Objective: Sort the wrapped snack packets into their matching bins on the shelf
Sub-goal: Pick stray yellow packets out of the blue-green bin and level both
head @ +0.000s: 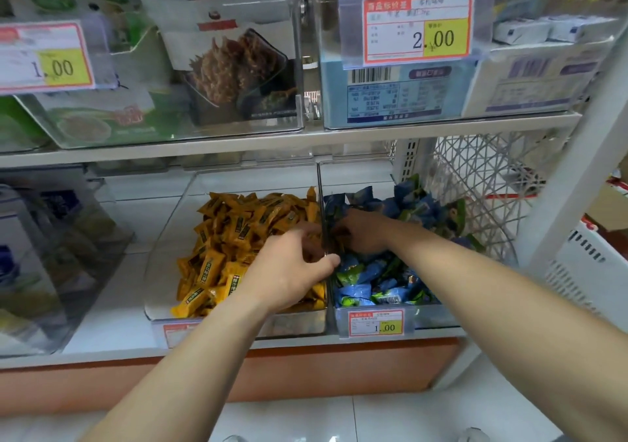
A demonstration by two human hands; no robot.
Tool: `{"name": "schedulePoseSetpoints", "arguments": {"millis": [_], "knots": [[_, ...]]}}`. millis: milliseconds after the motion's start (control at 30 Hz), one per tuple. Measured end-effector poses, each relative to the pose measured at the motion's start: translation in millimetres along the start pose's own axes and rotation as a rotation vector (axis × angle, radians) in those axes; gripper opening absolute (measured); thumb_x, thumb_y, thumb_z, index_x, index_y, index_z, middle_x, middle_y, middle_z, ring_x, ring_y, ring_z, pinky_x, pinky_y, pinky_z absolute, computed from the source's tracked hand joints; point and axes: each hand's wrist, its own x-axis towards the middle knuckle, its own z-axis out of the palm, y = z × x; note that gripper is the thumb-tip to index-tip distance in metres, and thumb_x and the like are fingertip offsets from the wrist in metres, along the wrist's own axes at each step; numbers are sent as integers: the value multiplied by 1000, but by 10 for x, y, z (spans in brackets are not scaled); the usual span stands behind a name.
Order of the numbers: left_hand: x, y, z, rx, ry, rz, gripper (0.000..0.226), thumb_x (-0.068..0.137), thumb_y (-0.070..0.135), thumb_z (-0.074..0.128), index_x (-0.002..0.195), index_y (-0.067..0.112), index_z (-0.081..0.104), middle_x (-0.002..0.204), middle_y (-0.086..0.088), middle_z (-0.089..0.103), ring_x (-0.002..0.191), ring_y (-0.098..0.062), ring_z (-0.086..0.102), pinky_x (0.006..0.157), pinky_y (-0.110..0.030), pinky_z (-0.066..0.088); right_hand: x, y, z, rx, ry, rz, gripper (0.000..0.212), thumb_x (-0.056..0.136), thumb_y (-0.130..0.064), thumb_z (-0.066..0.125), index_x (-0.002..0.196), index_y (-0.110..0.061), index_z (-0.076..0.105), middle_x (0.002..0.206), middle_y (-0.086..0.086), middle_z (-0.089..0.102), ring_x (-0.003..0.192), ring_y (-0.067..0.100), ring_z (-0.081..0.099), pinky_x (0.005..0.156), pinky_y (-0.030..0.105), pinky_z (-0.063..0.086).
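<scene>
the fingertips of both hands are being hidden among packets, so whether anything is being gripped cannot be told. the left hand (289, 271) is being held over the right end of the yellow bin (153, 309), its fingers curled down and its thumb lying against the clear dividing wall (322, 200) between the two bins. the right hand (362, 234) is being reached into the blue bin (438, 319) just across that wall, fingers bent down into the pile. a brownish-orange patch is being glimpsed beneath them, too blurred to be named. both forearms are being cut off by the lower edge.

the yellow bin is being filled by yellow packets (224, 237). the blue bin beside it is being filled by blue and green packets (367, 287), and a small price tag (375, 322) reading 1.00 is being carried on its front. on the shelf above, larger bags and boxes are being held in clear upper bins (306, 115); their print is unreadable. a white mesh basket (482, 183) is standing behind the blue bin.

the yellow packets are lying under and left of the left hand. the blue and green packets are lying all round the right hand. the hands are being kept close together, parted by the wall.
</scene>
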Motion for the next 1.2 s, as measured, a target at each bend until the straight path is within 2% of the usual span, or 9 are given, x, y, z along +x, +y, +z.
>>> {"name": "schedulePoseSetpoints", "arguments": {"millis": [100,300,500,700,833,933,1033,1133,1200], "knots": [[-13,-1,-1,-2,-6,12,64,82,59,66,137,31,50,102,16,69,93,-1,62,72,-12,44,26,-18,-6,-72,-47,3,37,100,-22,47,135,-26,59,131,5,59,111,26,59,95,43,51],[-45,33,3,-10,-2,17,61,84,57,64,137,30,51,103,15,68,93,-5,62,73,-16,47,-49,-39,-33,-44,-56,57,26,92,-16,57,113,-21,71,115,5,69,99,22,63,87,38,55],[-47,53,-27,15,57,30,57,82,57,65,133,31,55,110,14,68,102,-8,63,82,-23,52,-343,-3,-149,80,346,-2,18,90,-17,66,102,-29,73,100,-13,64,95,12,62,71,20,44],[-36,228,-24,69,275,125,55,84,57,63,134,38,49,129,8,56,118,-12,50,89,-21,38,-882,-109,-298,587,505,-19,21,81,-17,81,99,-26,74,94,-12,73,89,4,68,80,22,52],[-62,418,-15,-46,275,279,40,89,44,65,127,40,56,116,15,61,105,-1,50,88,-14,39,-1070,-257,-267,1044,530,-106,23,79,0,79,95,-16,72,91,5,76,87,13,73,73,22,55],[-59,458,-90,-95,349,286,26,89,29,69,115,31,66,105,19,66,98,0,60,89,-24,50,-1074,-303,-274,1297,551,-57,18,85,-4,75,98,-13,69,91,10,76,82,22,75,67,27,59],[-28,302,-247,1,423,112,28,89,28,69,116,29,67,106,11,69,90,-6,63,82,-32,54,-1025,-165,-233,1025,611,98,15,88,-20,74,103,-19,69,99,6,74,84,20,73,71,33,59],[12,98,-443,145,544,-66,39,88,31,69,125,29,59,126,-3,59,110,-24,57,88,-39,51,-935,26,-187,721,627,133,9,90,-24,71,99,-26,70,97,-8,70,88,0,64,74,15,48],[15,44,-483,139,560,-91,41,87,33,69,126,30,58,129,-3,55,113,-25,56,88,-38,50,-835,82,-197,592,612,116,9,91,-25,69,96,-31,68,95,-17,67,85,-11,59,70,4,41]]}}
